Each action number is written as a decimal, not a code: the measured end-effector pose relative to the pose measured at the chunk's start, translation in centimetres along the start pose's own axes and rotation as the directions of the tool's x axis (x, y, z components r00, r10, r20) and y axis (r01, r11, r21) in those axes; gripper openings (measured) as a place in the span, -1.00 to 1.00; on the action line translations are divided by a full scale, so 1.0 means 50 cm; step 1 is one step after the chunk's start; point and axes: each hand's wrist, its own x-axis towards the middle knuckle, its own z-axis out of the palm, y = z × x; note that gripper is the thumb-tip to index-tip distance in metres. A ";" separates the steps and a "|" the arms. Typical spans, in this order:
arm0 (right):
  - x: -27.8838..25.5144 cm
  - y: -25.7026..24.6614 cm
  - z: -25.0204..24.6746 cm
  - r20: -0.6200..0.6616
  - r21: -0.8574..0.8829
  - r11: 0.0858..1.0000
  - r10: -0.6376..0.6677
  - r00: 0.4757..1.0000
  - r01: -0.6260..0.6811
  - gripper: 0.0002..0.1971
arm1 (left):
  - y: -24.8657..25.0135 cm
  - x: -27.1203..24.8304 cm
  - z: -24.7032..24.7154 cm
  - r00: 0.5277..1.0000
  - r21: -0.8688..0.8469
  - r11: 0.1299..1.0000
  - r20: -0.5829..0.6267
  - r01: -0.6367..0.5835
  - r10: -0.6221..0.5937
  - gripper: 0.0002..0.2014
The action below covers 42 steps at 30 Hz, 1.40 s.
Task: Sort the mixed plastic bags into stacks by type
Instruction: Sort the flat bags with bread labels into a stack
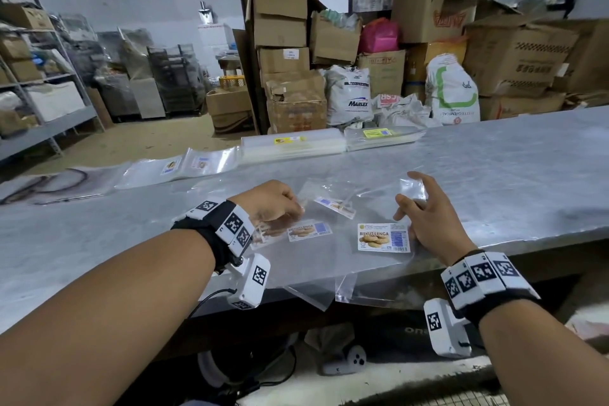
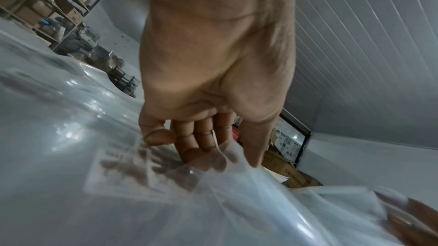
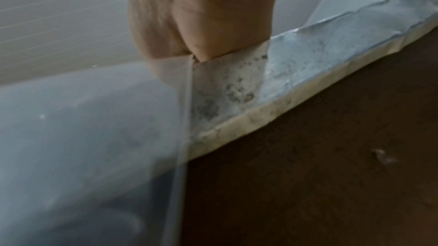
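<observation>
Bare table (image 1: 494, 181) right of the loose bags (image 1: 329, 241); 2 bag stacks (image 1: 293, 147) line its far edge.

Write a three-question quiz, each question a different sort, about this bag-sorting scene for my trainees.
1. True or false: the bag with the large BISKUT LENGA label lies beside the right hand.
2. Which hand touches the smaller labelled bags? A) left hand B) right hand
3. Fill in: the neat stacks of clear bags sit at the table's ___ edge.

Key: 1 true; 2 A; 3 far.
</observation>
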 end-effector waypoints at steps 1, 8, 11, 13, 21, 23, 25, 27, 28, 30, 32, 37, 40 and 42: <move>0.001 0.001 0.000 -0.002 -0.003 1.000 0.003 1.000 -0.003 -0.60 | 0.001 -0.001 0.002 1.000 -0.036 0.999 -0.007 -0.015 0.015 -0.89; -0.002 -0.002 -0.002 -0.032 -0.015 1.000 0.001 0.999 -0.002 -0.68 | 0.013 -0.022 -0.018 0.986 -0.304 0.942 -0.124 -0.146 0.112 -0.71; 0.000 -0.003 0.000 -0.037 -0.019 1.000 0.008 0.999 -0.008 -0.72 | 0.031 -0.027 -0.043 0.968 -0.426 0.876 -0.203 -0.225 0.149 -0.63; 0.002 -0.003 0.001 -0.035 -0.005 1.000 0.018 0.999 -0.018 -0.75 | 0.057 -0.029 -0.055 0.952 -0.434 0.856 -0.238 -0.282 0.193 -0.62; 0.002 -0.007 -0.001 -0.039 0.035 0.999 0.039 0.999 -0.037 -0.85 | 0.230 -0.065 -0.031 0.854 -0.557 0.651 -0.274 -0.516 0.442 -0.56; 0.001 -0.008 -0.004 -0.034 0.047 0.997 0.058 0.998 -0.056 -0.86 | 0.256 -0.063 -0.012 0.833 -0.646 0.548 -0.280 -0.531 0.477 -0.56; 0.002 -0.004 -0.007 -0.021 0.078 0.995 0.064 0.998 -0.062 -0.88 | 0.261 -0.057 0.020 0.848 -0.698 0.513 -0.276 -0.500 0.452 -0.59; 0.000 -0.001 -0.009 -0.008 0.152 0.988 0.044 0.999 -0.042 -0.89 | 0.236 -0.043 0.065 0.898 -0.719 0.558 -0.221 -0.414 0.381 -0.62; 0.000 0.001 -0.010 -0.011 0.193 0.981 0.037 0.999 -0.034 -0.89 | 0.216 -0.036 0.088 0.924 -0.718 0.597 -0.179 -0.357 0.337 -0.63; -0.001 0.000 -0.013 -0.036 0.238 0.971 0.040 0.999 -0.030 -0.87 | 0.172 -0.029 0.132 0.964 -0.682 0.687 -0.113 -0.251 0.240 -0.63; -0.002 -0.003 -0.016 -0.068 0.275 0.961 0.039 0.997 -0.019 -0.85 | 0.132 -0.024 0.161 0.981 -0.613 0.767 -0.094 -0.192 0.171 -0.66; -0.009 -0.008 -0.023 -0.119 0.358 0.933 0.010 0.993 0.034 -0.82 | 0.076 -0.020 0.200 0.981 -0.476 0.861 -0.156 -0.177 0.115 -0.83; -0.011 -0.010 -0.026 -0.117 0.402 0.915 0.018 0.993 0.031 -0.79 | 0.072 -0.023 0.209 0.964 -0.356 0.909 -0.224 -0.217 0.143 -0.91; -0.016 -0.014 -0.029 -0.093 0.466 0.885 0.049 0.994 0.000 -0.81 | 0.073 -0.025 0.215 0.957 -0.345 0.908 -0.243 -0.239 0.159 -0.93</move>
